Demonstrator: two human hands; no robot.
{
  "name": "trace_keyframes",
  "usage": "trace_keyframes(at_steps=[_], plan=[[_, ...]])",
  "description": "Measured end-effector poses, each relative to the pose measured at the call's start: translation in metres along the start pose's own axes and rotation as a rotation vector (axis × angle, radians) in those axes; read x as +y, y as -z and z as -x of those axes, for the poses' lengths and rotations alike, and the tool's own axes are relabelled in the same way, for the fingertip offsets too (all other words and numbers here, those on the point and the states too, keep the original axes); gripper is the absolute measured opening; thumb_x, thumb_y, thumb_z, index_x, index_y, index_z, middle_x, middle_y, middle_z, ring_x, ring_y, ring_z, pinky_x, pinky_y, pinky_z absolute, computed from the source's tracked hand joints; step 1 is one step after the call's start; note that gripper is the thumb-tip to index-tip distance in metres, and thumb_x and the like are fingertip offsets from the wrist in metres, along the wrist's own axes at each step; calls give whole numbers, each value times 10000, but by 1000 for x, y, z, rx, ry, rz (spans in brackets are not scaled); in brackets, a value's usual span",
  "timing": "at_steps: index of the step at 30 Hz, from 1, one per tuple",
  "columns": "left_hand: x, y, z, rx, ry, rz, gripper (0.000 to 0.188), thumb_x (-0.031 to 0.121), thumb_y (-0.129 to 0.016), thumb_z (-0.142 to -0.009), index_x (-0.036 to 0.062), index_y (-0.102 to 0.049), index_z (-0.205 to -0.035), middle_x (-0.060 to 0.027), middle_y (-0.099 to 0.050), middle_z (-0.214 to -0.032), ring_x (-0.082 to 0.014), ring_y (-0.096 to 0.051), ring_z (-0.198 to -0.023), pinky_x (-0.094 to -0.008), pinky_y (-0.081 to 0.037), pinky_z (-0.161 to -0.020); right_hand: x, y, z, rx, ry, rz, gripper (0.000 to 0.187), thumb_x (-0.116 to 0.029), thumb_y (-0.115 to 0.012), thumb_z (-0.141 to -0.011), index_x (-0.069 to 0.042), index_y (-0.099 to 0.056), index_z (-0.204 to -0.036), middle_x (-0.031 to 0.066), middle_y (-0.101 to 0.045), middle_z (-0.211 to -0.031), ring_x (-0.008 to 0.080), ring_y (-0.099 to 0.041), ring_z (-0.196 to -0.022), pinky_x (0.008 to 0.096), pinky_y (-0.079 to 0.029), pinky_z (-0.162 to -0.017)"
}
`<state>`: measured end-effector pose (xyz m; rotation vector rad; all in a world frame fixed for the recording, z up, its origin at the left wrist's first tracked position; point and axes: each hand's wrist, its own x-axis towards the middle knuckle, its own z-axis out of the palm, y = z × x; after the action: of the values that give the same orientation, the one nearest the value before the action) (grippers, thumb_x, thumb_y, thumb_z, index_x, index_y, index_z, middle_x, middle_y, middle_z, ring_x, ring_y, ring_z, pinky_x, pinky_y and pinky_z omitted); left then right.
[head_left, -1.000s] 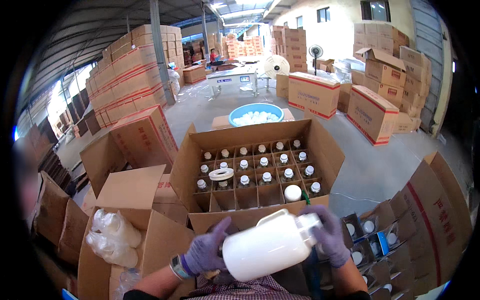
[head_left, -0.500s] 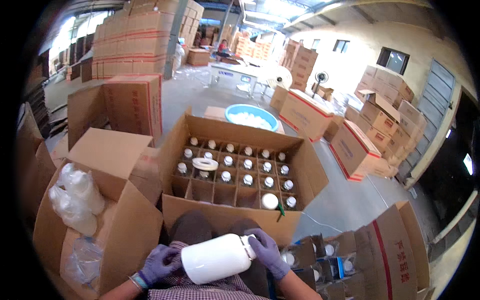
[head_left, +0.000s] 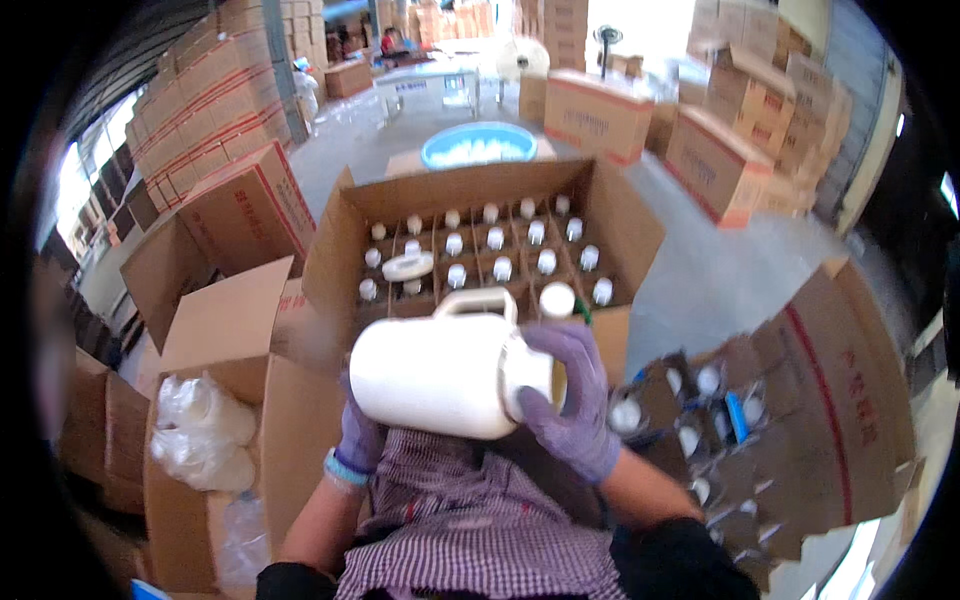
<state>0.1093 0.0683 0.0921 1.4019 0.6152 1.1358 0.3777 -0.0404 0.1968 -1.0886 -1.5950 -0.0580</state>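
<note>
Basically, going L to R: at lower L of frame, an open carton [head_left: 300,430] w/ clear-bagged white containers [head_left: 205,440] stands just beside my L arm. Next, my gloved L hand [head_left: 361,438] is at the jug's base end, below L of ctr; its fingers are mostly hidden behind the plastic, so can't tell how tightly it's closed. The white plastic jug [head_left: 430,375] is mid-frame, btwn both hands, in front of the divided carton [head_left: 328,255] of capped bottles [head_left: 503,268]. It lies on its side, long axis approx. horiz.: base to frame L, neck & uncapped mouth to frame R. Its loop handle [head_left: 484,293] sticks up twd top of frame, i.e. carton side.

So from my L hand the jug runs off to the R; from my gloved R hand [head_left: 580,420], to the L. R hand's nearer the mouth, L nearer the base. R is grasping the neck, fingers over the top, thumb on the near side. Lower R of frame: another carton [head_left: 850,400] w/ a red stripe, capped bottles in it.
</note>
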Motion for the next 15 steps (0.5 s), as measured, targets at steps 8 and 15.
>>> trace_keyframes(at_steps=[8,15], plan=[[41,-27,6,-404,404,103,816,214,-733,-921,104,-259,-1576,-109,-433,-1548,-242,-446,-1407,-396,-344,-1196,-36,-8,-41,-263,225,-344,773,-337,-826,-725,-89,-515,-1388,140,-613,-1081,331,-620,-972,438,-500,-868],[24,-24,60,-313,585,248,838,255,-749,-912,125,-257,-1578,-130,-406,-1560,-255,-429,-1415,-414,-336,-1202,-31,-18,-32,-398,173,-614,829,-414,-875,-684,-36,-570,-1355,141,-650,-1131,299,-646,-1019,413,-501,-919]])
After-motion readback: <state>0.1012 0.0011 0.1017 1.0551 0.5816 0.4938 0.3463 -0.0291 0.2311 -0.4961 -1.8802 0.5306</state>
